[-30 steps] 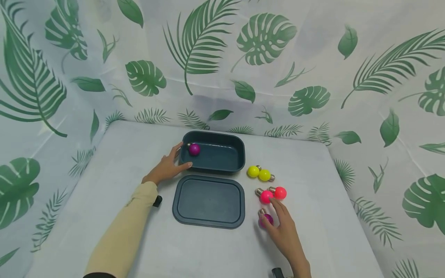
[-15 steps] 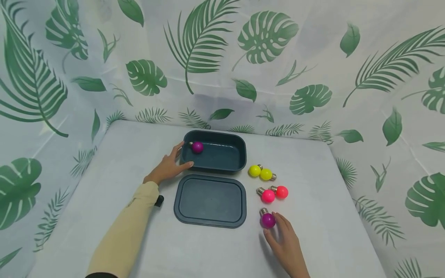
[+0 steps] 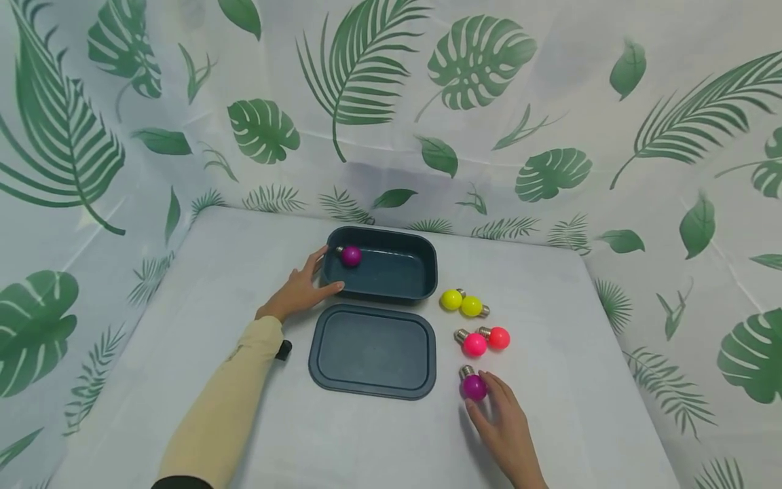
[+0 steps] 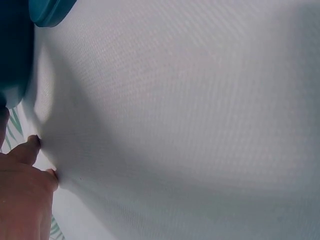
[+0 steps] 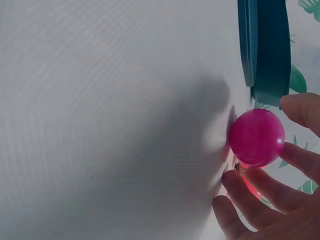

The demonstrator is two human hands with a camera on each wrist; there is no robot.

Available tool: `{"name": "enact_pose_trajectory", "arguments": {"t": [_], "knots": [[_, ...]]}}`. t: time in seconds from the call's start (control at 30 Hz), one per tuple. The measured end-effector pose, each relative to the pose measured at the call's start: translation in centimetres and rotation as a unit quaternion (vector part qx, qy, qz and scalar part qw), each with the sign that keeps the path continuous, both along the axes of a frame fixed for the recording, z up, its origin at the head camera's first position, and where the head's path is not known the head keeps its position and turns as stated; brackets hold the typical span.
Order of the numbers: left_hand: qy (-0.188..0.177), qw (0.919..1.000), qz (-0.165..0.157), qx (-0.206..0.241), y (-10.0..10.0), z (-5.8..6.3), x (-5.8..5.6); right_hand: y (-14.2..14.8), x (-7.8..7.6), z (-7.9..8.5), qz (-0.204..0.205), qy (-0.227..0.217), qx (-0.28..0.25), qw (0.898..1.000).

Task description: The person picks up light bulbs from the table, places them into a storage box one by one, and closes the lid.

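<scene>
A dark blue-grey plastic box [image 3: 381, 297] stands at the back of the table, with one purple light bulb [image 3: 351, 256] lying inside at its left end. My left hand [image 3: 298, 293] holds that end, thumb at the front wall and a finger at the left side. In the left wrist view, some fingertips touch the cloth beside the box [image 4: 14, 55]. My right hand [image 3: 504, 428] is spread around another purple bulb [image 3: 474, 388] on the table. The right wrist view shows a finger against this bulb [image 5: 256, 137] and the thumb apart from it.
The box's flat lid [image 3: 373, 352] lies in front of it. Right of these are two yellow bulbs [image 3: 451, 299] and two pink-red bulbs [image 3: 474, 344], each pair close together. A leaf-print curtain [image 3: 391, 136] rises behind the white table [image 3: 342, 441].
My right hand has drawn back from over the pink bulb to beside the near purple bulb. The purple bulb inside the box has rolled slightly. My left hand keeps its place at the box.
</scene>
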State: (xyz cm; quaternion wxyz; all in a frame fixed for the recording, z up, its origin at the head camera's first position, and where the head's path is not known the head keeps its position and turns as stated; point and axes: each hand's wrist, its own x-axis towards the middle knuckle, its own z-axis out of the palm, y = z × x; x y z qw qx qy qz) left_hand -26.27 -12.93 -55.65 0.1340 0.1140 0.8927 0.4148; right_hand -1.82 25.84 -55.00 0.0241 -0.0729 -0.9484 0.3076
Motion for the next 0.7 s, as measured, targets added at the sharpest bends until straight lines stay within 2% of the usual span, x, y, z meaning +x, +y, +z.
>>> {"name": "enact_pose_trajectory", "arguments": {"t": [0.27,0.5,0.7], "knots": [[-0.005,1.0000,0.000,0.002,0.0,0.1,0.0,-0.6,-0.7,0.0,-0.011,-0.048,-0.003,0.999],[-0.007,0.9999,0.007,-0.006,0.0,0.0,0.1,-1.0,-0.9,-0.4,-0.005,-0.028,0.004,1.000],[-0.015,0.9998,0.013,0.007,-0.1,0.2,0.1,-1.2,-1.2,-0.5,0.002,-0.020,0.011,1.000]]}}
